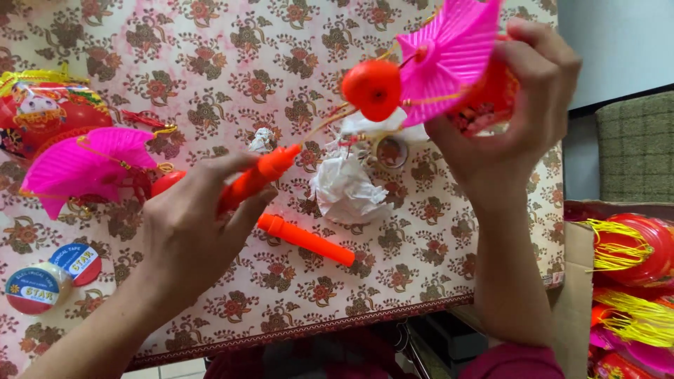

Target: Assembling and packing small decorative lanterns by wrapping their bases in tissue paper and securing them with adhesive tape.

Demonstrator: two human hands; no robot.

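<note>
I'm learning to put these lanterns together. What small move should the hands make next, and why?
Probably bring the left hand up and right so the orange stick nears the lantern. The right hand holds the lantern high; a thin wire runs from the stick's tip toward the red ball, with a gap between them.

A floral tablecloth [210,56] covers the table, with a pale wall [618,42] and a checked chair [635,147] beyond.
</note>
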